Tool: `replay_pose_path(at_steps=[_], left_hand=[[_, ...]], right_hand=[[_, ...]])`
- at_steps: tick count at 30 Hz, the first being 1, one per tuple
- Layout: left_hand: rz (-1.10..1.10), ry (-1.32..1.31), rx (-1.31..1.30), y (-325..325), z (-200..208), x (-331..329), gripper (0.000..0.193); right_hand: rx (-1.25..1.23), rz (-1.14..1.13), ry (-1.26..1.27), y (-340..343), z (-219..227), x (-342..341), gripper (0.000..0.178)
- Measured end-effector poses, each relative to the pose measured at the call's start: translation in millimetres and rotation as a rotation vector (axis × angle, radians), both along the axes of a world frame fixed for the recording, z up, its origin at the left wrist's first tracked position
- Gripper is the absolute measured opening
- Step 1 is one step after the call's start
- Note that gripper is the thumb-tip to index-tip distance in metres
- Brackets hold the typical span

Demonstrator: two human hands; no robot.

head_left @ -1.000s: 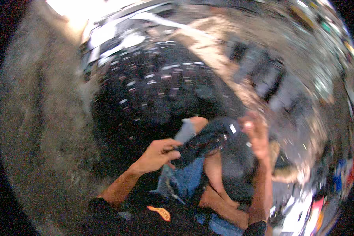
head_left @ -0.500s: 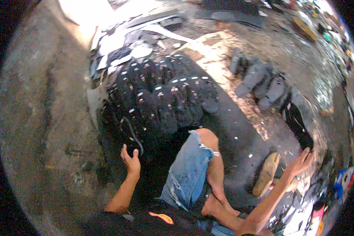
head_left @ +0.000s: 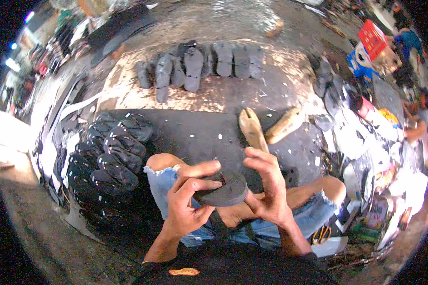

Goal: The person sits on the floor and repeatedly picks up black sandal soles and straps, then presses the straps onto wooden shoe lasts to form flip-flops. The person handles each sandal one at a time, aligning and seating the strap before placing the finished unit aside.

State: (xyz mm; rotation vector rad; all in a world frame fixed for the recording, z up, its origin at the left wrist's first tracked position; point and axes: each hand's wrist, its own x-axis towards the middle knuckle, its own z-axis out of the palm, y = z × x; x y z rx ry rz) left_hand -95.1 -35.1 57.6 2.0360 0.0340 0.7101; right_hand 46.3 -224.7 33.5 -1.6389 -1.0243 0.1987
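In front of my lap, my left hand (head_left: 189, 197) grips a dark grey sandal sole (head_left: 228, 191), two fingers on its top near a dark slot and the thumb beneath. A black strip hangs below it. My right hand (head_left: 271, 190) is open, fingers spread and pointing up, with its thumb at the sole's right edge. Just beyond my hands, two wooden foot forms (head_left: 253, 129) lie on a dark mat (head_left: 185, 130). Black flip-flops (head_left: 114, 168) are heaped to my left, many with small white marks.
Grey soles (head_left: 193, 69) stand in a row on a worn board (head_left: 280, 95) across from me. Yellow-handled scissors (head_left: 322, 235) lie by my right knee. Scraps and bags (head_left: 349, 135) clutter the right side. Another person (head_left: 416, 126) sits at the far right.
The view has turned right. My left hand has come away from the flip-flop heap and my right hand from a black piece at the right; both now meet at the sole over my lap.
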Motion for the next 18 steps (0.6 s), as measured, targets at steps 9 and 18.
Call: replay_pose_path(at_steps=[9,18], left_hand=[[0.003,-0.12,0.12,-32.1,2.6,9.2,0.051],[0.07,0.041,0.097,-27.6,0.8,7.2,0.039]], right_hand=[[0.173,-0.047,0.048,-18.5,-2.9,-11.7,0.041],[-0.021,0.082,-0.022,-15.8,4.1,3.6,0.079]])
